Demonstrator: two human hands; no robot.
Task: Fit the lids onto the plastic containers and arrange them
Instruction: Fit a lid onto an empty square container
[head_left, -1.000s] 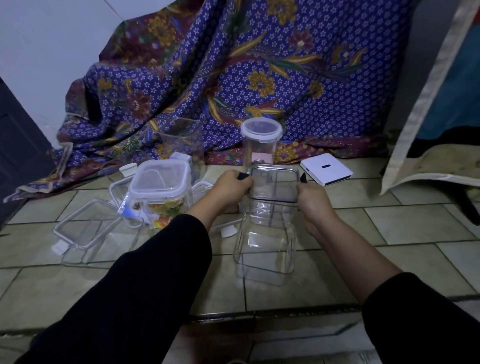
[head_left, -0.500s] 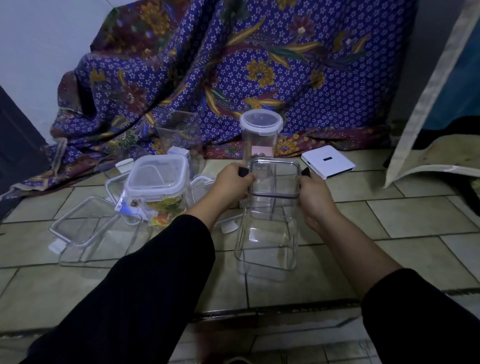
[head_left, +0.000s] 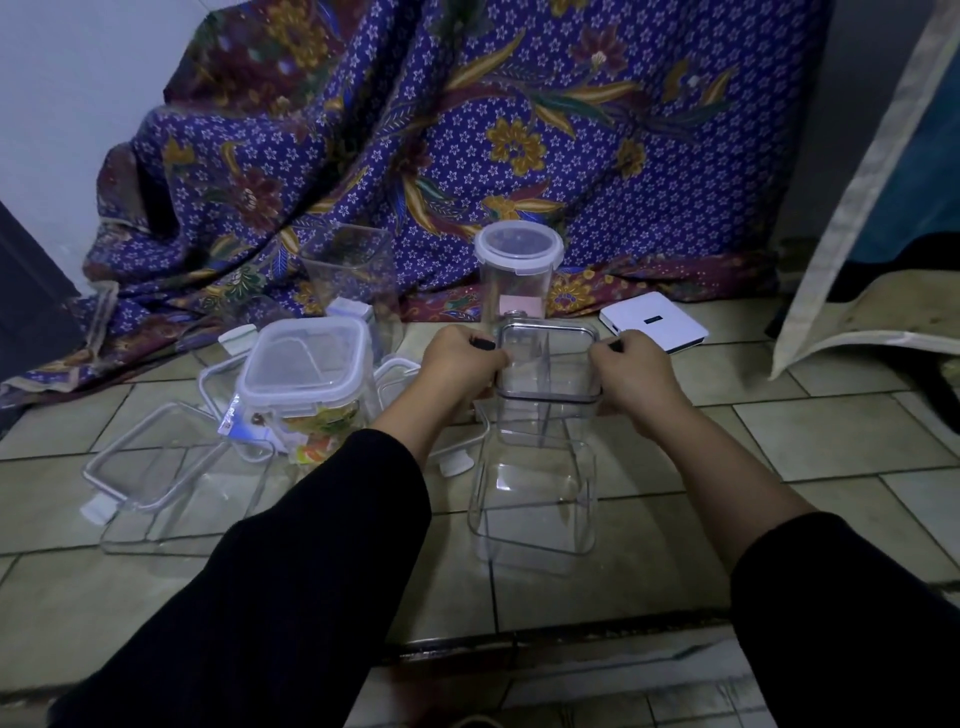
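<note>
A tall clear square container (head_left: 532, 499) stands on the tiled floor in front of me. Its clear lid (head_left: 546, 364) with a dark rim and black side clips sits on top. My left hand (head_left: 460, 358) grips the lid's left edge and my right hand (head_left: 631, 371) grips its right edge. To the left stands a lidded square container (head_left: 306, 384) with colourful contents. A lidded round container (head_left: 517, 270) stands behind my hands. An open clear container (head_left: 353, 275) stands at the back left. Loose clear lids (head_left: 140, 462) lie on the floor at the left.
A purple patterned cloth (head_left: 467, 145) hangs behind the containers. A flat white box (head_left: 654, 322) lies at the back right. A pale curtain edge (head_left: 852, 208) hangs at the right. A step edge (head_left: 519, 639) crosses the floor near me.
Both hands stay on the lid atop the tall container. The view has tilted slightly; nothing else has moved.
</note>
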